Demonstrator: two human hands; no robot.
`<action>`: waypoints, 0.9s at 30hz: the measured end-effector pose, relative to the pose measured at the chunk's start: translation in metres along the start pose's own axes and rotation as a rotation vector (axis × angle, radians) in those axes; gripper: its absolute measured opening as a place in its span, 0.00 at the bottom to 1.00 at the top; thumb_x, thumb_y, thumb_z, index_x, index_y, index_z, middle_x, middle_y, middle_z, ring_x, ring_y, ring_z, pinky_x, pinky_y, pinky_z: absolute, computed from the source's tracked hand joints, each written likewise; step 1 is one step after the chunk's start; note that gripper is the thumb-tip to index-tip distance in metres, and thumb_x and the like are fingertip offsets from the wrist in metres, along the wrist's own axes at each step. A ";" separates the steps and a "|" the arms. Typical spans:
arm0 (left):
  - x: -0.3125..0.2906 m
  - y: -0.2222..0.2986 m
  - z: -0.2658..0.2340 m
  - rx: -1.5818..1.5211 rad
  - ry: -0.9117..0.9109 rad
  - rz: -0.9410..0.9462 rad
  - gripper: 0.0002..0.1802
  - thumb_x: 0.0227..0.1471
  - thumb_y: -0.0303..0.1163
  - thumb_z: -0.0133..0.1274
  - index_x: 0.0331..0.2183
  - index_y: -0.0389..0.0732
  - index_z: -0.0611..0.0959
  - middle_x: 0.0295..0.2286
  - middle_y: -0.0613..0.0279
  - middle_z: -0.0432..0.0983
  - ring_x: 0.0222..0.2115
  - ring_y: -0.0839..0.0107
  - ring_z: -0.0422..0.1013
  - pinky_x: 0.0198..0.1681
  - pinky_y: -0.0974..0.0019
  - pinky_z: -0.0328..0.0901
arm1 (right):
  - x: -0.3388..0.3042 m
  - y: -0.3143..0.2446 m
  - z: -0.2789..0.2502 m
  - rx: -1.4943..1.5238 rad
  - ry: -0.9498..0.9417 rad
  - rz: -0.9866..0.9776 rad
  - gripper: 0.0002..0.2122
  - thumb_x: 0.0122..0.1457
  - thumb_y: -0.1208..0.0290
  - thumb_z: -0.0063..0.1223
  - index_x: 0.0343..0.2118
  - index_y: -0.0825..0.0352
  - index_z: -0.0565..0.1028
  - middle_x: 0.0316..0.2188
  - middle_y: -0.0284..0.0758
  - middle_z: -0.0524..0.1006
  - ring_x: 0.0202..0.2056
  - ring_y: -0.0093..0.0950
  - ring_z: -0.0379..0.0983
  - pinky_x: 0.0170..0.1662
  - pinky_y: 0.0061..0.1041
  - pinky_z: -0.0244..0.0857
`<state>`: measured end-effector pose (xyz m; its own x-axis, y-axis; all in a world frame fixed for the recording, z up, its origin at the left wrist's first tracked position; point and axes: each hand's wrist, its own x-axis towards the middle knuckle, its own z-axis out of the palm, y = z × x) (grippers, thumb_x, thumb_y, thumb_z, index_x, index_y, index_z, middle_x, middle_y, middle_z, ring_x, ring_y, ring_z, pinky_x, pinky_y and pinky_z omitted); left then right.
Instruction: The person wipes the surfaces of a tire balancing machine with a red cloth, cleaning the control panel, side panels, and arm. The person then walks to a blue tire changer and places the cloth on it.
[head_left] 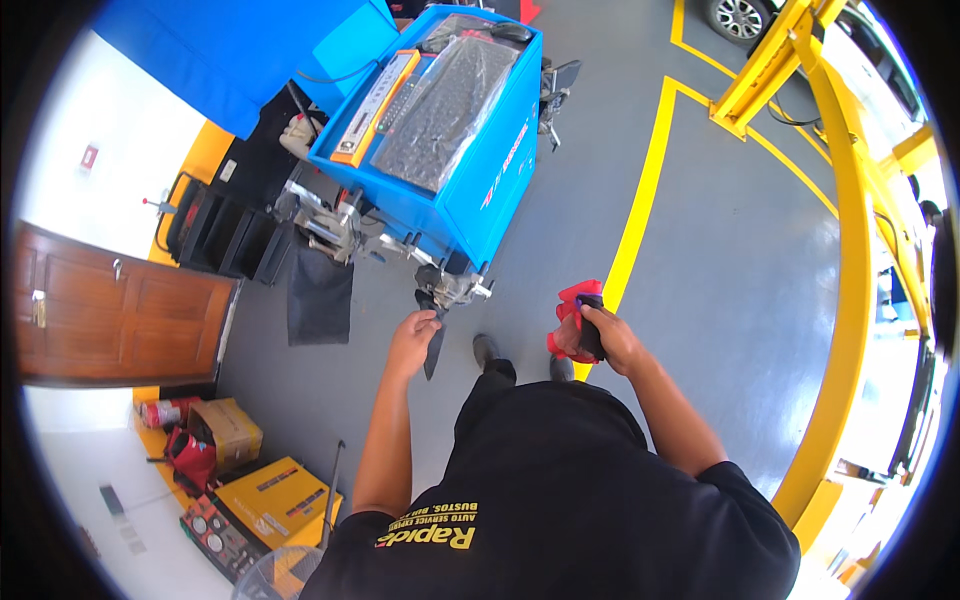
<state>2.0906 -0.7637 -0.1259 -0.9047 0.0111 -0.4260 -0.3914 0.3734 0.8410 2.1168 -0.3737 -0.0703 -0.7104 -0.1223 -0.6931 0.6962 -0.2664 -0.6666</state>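
My left hand has its fingers closed at the upper end of a black pointed strip, which hangs beneath a metal clamp. That clamp is mounted at the near corner of a blue cabinet. Over to the right, my right hand grips a dark, rounded object whose exact kind is unclear. A crumpled red cloth bunches against it on the left, above my shoes. Another metal wheel clamp sits on the cabinet's left side.
A plastic-covered keyboard and an orange-and-white box lie on the cabinet. At right stands a yellow lift post, with a yellow floor line nearby. A yellow machine, cardboard box and wooden door are at left.
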 end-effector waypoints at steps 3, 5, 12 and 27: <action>0.041 -0.020 -0.023 0.095 -0.018 0.049 0.18 0.62 0.33 0.55 0.51 0.34 0.80 0.42 0.51 0.83 0.44 0.63 0.78 0.50 0.63 0.69 | 0.014 0.002 0.021 0.033 0.073 -0.033 0.22 0.69 0.52 0.50 0.51 0.68 0.73 0.40 0.34 0.75 0.39 0.22 0.71 0.42 0.28 0.68; 0.068 -0.028 -0.035 0.162 -0.046 0.081 0.20 0.60 0.34 0.57 0.51 0.35 0.80 0.44 0.49 0.82 0.45 0.60 0.78 0.51 0.61 0.70 | 0.024 0.001 0.031 0.030 0.107 -0.062 0.21 0.69 0.51 0.50 0.50 0.68 0.74 0.39 0.33 0.75 0.38 0.22 0.71 0.43 0.28 0.68; 0.123 -0.041 -0.042 0.553 -0.146 0.179 0.38 0.54 0.44 0.63 0.62 0.44 0.71 0.60 0.43 0.66 0.57 0.45 0.69 0.58 0.48 0.67 | 0.010 -0.004 0.057 0.107 0.199 -0.099 0.20 0.72 0.54 0.46 0.47 0.70 0.76 0.35 0.32 0.76 0.35 0.23 0.72 0.40 0.27 0.68; 0.181 -0.082 -0.014 0.932 -0.075 0.053 0.40 0.52 0.43 0.64 0.64 0.59 0.68 0.61 0.52 0.61 0.56 0.41 0.68 0.54 0.44 0.72 | 0.045 -0.024 0.076 0.000 0.094 -0.063 0.19 0.73 0.56 0.41 0.37 0.68 0.76 0.29 0.35 0.78 0.32 0.27 0.75 0.40 0.26 0.68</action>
<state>1.9571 -0.8049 -0.2674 -0.8915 0.0973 -0.4424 -0.0276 0.9632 0.2674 2.0601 -0.4457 -0.0651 -0.7403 -0.0152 -0.6721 0.6501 -0.2712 -0.7098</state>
